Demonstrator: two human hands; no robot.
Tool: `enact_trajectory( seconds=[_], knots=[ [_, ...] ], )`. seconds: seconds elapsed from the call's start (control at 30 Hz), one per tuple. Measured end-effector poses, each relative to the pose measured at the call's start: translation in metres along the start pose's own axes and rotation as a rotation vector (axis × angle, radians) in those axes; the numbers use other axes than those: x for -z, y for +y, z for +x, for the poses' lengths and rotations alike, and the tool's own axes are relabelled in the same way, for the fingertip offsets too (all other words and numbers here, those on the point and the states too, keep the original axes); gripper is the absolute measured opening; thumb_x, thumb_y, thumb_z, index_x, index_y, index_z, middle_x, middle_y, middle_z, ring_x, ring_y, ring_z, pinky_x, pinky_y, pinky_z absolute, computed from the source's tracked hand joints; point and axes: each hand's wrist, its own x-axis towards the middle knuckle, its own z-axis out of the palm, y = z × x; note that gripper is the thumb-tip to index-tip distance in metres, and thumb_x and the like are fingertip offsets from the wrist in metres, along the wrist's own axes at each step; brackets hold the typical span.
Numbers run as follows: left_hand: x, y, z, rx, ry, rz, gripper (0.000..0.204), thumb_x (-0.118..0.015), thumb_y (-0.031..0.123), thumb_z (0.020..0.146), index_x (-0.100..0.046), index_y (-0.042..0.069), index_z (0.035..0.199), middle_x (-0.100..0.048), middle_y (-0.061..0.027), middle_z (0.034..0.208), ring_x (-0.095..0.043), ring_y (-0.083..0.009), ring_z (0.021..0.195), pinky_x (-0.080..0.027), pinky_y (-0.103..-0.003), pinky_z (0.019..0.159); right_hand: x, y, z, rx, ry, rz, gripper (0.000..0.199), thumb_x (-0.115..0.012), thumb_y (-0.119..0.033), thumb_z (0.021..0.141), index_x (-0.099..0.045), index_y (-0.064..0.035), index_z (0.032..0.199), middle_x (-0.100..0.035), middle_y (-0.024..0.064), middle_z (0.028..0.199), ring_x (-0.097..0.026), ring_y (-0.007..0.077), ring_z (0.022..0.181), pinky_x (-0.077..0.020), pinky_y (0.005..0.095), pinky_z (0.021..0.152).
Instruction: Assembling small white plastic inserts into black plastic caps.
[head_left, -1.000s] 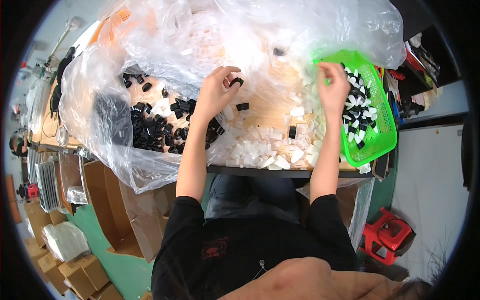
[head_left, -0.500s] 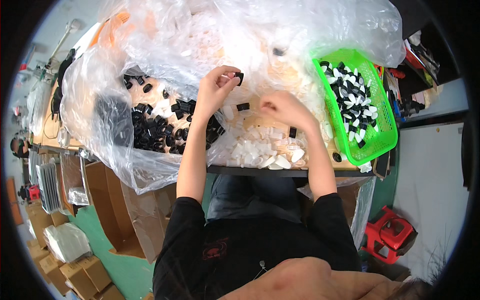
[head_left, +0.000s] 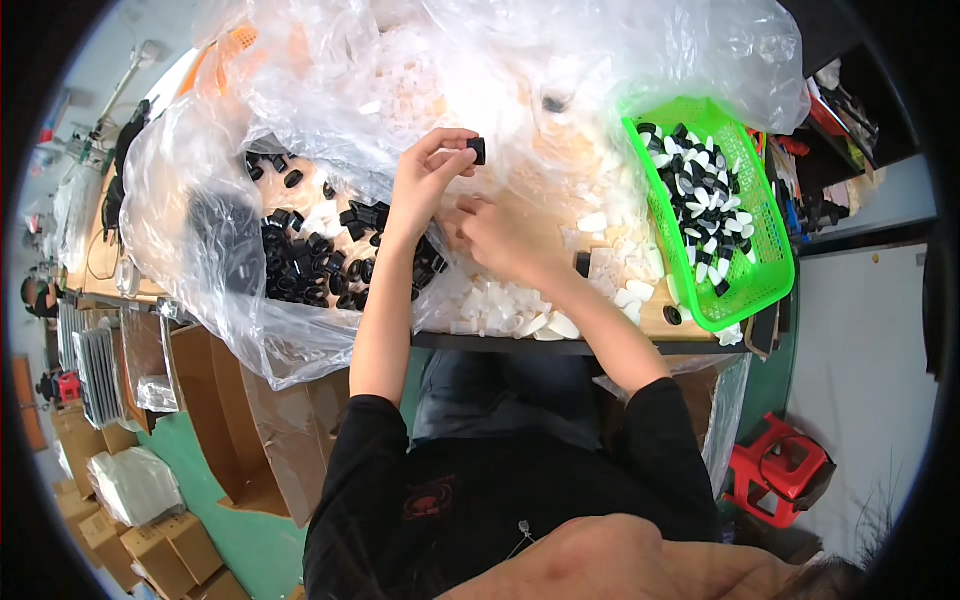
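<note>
Head view: your left hand (head_left: 422,185), just above the centre of the frame, pinches 1 small black cap (head_left: 477,151) between thumb and fingers, the cap standing out at the fingertips toward the right. Your right hand (head_left: 498,238) is just below and to the right of it, near the centre of the frame, reaching leftward with its fingers curled; you cannot tell from here whether they grip anything. Under that hand and its forearm lies a scatter of white pieces (head_left: 500,305), spread along the near edge of the desk (head_left: 652,322). 1 loose black piece (head_left: 583,263) lies just beside the right forearm, and 1 black ring (head_left: 672,315) lies near the lower left side of a green basket (head_left: 745,309). That basket fills the right of the desk and holds many black-and-white pieces (head_left: 712,200). Left of your left forearm, a heap of black caps (head_left: 310,262) lies within an open, clear plastic bag (head_left: 160,195). More clear plastic (head_left: 720,50) covers the top of the frame. At lower right is a red stool (head_left: 775,470); cardboard boxes (head_left: 160,545) are stacked at lower left.
</note>
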Motion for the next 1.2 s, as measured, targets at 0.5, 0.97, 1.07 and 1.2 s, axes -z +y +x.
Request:
enact_trajectory(
  seconds=[0.5, 0.97, 1.07, 1.2],
  knots=[
    [-0.023, 0.007, -0.009, 0.083, -0.102, -0.146, 0.025, -0.063, 0.000, 0.090, -0.062, -0.003, 0.115, -0.069, -0.0115, 0.102, -0.069, -0.0208, 0.094, -0.054, -0.030, 0.086, 0.075, 0.011, 0.001, -0.072, 0.836, 0.209, 0.013, -0.073, 0.000, 0.081, -0.067, -0.0041, 0.092, -0.064, 0.0053, 0.086, -0.059, 0.0143, 0.070, -0.0480, 0.0257, 0.062],
    [-0.020, -0.001, -0.008, -0.003, -0.123, -0.156, 0.026, -0.060, 0.000, 0.092, -0.064, -0.003, 0.117, -0.071, -0.0103, 0.096, -0.068, -0.0142, 0.087, -0.055, -0.027, 0.084, 0.072, 0.007, 0.002, -0.016, 0.753, 0.274, 0.020, -0.075, 0.001, 0.079, -0.067, -0.0044, 0.096, -0.062, 0.0062, 0.087, -0.061, 0.0152, 0.069, -0.0503, 0.0270, 0.063],
    [-0.024, -0.002, -0.008, -0.053, -0.090, -0.100, 0.023, -0.060, -0.001, 0.092, -0.066, -0.003, 0.115, -0.071, -0.0099, 0.095, -0.068, -0.0129, 0.085, -0.055, -0.027, 0.083, 0.072, 0.008, 0.001, -0.014, 0.715, 0.327, 0.023, -0.075, 0.000, 0.078, -0.066, -0.0044, 0.099, -0.061, 0.0061, 0.087, -0.060, 0.0146, 0.071, -0.0502, 0.0268, 0.065],
    [-0.026, -0.004, -0.008, -0.051, -0.064, -0.089, 0.022, -0.060, -0.001, 0.092, -0.066, -0.004, 0.113, -0.072, -0.0099, 0.094, -0.068, -0.0125, 0.084, -0.055, -0.026, 0.081, 0.074, 0.010, 0.000, -0.056, 0.691, 0.375, 0.026, -0.076, 0.000, 0.077, -0.066, -0.0040, 0.101, -0.060, 0.0054, 0.088, -0.059, 0.0133, 0.073, -0.0495, 0.0265, 0.068]
  ],
)
